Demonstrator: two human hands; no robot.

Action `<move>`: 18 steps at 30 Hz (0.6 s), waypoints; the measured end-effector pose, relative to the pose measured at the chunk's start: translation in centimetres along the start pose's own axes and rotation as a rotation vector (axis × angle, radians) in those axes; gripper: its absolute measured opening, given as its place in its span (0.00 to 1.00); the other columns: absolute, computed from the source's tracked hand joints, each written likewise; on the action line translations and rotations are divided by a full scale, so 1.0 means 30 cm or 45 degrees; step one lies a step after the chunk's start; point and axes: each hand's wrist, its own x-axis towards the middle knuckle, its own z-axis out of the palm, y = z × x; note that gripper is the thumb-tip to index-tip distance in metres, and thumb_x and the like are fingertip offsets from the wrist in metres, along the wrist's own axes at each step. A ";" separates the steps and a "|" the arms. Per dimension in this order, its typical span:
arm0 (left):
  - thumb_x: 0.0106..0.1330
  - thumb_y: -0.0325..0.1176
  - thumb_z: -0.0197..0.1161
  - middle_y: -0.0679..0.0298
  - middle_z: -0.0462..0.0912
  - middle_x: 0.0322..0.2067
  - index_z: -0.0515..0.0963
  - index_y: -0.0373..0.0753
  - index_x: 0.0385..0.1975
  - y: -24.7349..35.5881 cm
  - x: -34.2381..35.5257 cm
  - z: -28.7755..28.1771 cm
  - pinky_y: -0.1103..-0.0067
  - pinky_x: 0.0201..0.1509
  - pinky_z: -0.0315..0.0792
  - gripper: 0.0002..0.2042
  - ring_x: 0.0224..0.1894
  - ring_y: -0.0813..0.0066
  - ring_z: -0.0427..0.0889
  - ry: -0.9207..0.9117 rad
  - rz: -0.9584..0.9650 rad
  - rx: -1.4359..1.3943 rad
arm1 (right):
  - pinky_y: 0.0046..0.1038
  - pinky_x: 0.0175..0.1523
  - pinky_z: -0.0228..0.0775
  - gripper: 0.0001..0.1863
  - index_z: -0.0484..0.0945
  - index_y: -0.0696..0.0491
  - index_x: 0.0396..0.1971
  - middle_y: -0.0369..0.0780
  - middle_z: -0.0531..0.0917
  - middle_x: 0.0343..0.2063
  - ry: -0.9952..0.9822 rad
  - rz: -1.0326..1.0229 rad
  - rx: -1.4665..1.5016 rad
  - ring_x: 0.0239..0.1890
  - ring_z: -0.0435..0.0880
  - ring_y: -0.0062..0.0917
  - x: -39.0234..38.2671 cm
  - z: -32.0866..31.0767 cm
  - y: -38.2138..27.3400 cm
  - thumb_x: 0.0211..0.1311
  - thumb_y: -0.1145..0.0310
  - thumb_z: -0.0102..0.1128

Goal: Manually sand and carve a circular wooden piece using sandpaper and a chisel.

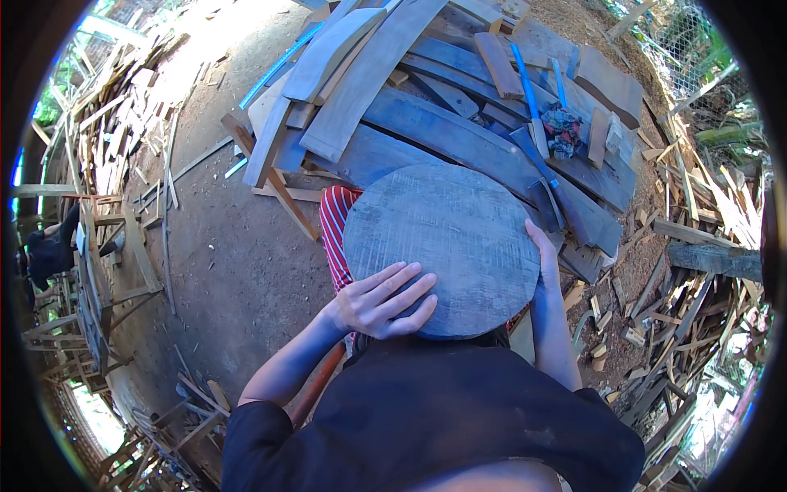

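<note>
A round grey-brown wooden board [447, 238] with rough saw marks lies over my lap, in front of my dark shirt. My left hand [385, 299] holds its near left edge, fingers spread over the top face; the thumb is hidden. At the right rim my right hand [548, 262] grips the same board, with the thumb up along the edge and the other fingers out of sight beneath. Just beyond the board, a hammer-like tool [548, 184] with a long handle lies on the planks.
Wide planks [484, 156] form a low work surface ahead. Curved wooden pieces [373, 78] are stacked at its left. A blue-handled tool [529, 90] lies near a dark crumpled bundle [562, 131]. Scrap wood [689, 312] piles up at right. Another person [53, 254] is at far left.
</note>
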 end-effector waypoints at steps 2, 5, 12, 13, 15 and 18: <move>0.66 0.38 0.59 0.61 0.82 0.48 0.77 0.48 0.44 0.000 -0.001 0.003 0.73 0.55 0.80 0.09 0.48 0.67 0.84 -0.001 0.014 0.010 | 0.28 0.48 0.77 0.22 0.75 0.61 0.50 0.43 0.83 0.43 0.026 -0.014 -0.007 0.41 0.84 0.27 -0.001 0.005 -0.002 0.64 0.60 0.60; 0.67 0.37 0.59 0.61 0.82 0.48 0.77 0.48 0.44 0.001 0.001 -0.002 0.73 0.54 0.80 0.08 0.49 0.67 0.84 -0.012 0.008 0.013 | 0.28 0.47 0.78 0.22 0.75 0.61 0.50 0.43 0.83 0.43 0.031 -0.023 -0.017 0.41 0.85 0.27 -0.007 0.013 -0.008 0.64 0.60 0.60; 0.66 0.37 0.59 0.61 0.82 0.48 0.77 0.48 0.44 0.004 -0.001 0.002 0.73 0.54 0.80 0.09 0.49 0.66 0.84 0.000 -0.021 0.009 | 0.28 0.46 0.77 0.21 0.76 0.60 0.49 0.42 0.83 0.42 0.034 0.000 -0.002 0.40 0.84 0.26 -0.004 0.034 -0.029 0.62 0.61 0.62; 0.66 0.37 0.59 0.61 0.82 0.48 0.77 0.48 0.44 0.006 0.001 0.001 0.73 0.54 0.80 0.09 0.49 0.66 0.84 -0.002 -0.022 0.006 | 0.28 0.46 0.77 0.21 0.76 0.60 0.49 0.42 0.83 0.42 0.035 0.001 -0.004 0.40 0.84 0.26 -0.005 0.035 -0.030 0.62 0.61 0.62; 0.66 0.36 0.60 0.61 0.83 0.48 0.77 0.48 0.44 0.005 0.011 -0.003 0.73 0.54 0.80 0.09 0.48 0.66 0.84 -0.003 -0.025 0.003 | 0.28 0.45 0.78 0.21 0.76 0.60 0.49 0.42 0.84 0.42 0.026 0.011 0.007 0.39 0.85 0.27 -0.010 0.039 -0.035 0.63 0.61 0.62; 0.65 0.35 0.60 0.62 0.85 0.44 0.77 0.48 0.41 -0.007 0.027 -0.010 0.73 0.51 0.82 0.07 0.45 0.68 0.86 0.018 -0.038 -0.007 | 0.28 0.45 0.79 0.21 0.76 0.61 0.49 0.43 0.84 0.41 0.044 0.003 -0.001 0.39 0.85 0.27 -0.016 0.052 -0.042 0.63 0.61 0.61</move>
